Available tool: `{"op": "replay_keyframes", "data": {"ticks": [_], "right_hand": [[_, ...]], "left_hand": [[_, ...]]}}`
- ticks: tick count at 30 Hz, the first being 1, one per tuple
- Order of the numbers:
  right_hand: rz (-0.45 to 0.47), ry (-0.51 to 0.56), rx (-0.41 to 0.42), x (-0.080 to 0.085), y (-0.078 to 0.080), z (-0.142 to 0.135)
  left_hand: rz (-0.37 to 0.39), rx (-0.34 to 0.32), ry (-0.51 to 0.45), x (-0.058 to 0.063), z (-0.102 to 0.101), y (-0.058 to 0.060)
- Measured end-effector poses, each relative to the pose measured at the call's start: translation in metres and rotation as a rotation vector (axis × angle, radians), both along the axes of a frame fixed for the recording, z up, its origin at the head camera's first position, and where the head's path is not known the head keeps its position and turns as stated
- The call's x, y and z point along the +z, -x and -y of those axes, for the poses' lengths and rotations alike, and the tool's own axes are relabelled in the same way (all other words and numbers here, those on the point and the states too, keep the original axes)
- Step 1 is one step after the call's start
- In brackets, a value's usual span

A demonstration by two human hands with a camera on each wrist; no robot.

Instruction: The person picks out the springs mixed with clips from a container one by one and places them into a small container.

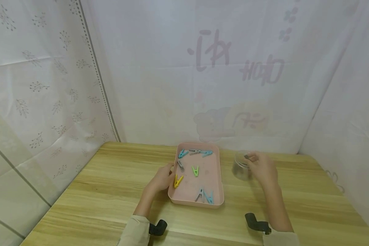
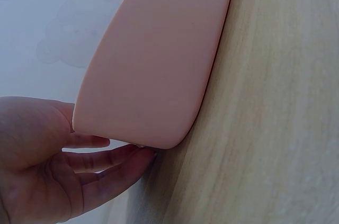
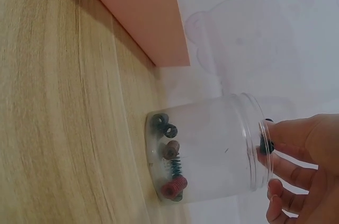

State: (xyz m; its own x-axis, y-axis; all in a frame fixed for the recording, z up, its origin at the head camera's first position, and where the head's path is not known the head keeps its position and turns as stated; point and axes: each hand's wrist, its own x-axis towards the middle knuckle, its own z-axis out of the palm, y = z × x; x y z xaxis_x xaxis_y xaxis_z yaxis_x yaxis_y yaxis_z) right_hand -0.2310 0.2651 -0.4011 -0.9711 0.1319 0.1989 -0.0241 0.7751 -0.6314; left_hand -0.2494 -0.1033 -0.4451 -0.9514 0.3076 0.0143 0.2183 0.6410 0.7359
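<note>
My left hand (image 1: 164, 178) grips the left side of a shallow pink tray (image 1: 216, 181); in the left wrist view its fingers (image 2: 114, 166) curl at the tray's edge. Several clothespins lie in the tray, among them a yellow clothespin (image 1: 178, 181), a green clothespin (image 1: 195, 171) and a blue clothespin (image 1: 182, 153). My right hand (image 1: 263, 168) is at the mouth of a clear jar (image 1: 241, 171), pinching a small dark spring (image 3: 266, 143) just at the rim. Several coil springs rest at the jar's bottom, including a red spring (image 3: 174, 187) and a brown spring (image 3: 171, 150).
Tray and jar stand on a wood-grain table (image 1: 110, 191), the jar to the right of the tray. Pale printed curtains (image 1: 160, 85) hang behind the table and along both sides. A black wrist mount (image 1: 257, 223) projects from each sleeve.
</note>
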Motion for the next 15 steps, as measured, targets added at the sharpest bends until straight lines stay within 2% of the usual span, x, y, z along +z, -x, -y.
{"op": "replay_keyframes", "data": {"ticks": [15], "right_hand": [[-0.022, 0.011, 0.010, -0.0093, 0.0031, -0.0029]], "left_hand": [[0.000, 0.006, 0.006, 0.0006, -0.0004, -0.0008]]}}
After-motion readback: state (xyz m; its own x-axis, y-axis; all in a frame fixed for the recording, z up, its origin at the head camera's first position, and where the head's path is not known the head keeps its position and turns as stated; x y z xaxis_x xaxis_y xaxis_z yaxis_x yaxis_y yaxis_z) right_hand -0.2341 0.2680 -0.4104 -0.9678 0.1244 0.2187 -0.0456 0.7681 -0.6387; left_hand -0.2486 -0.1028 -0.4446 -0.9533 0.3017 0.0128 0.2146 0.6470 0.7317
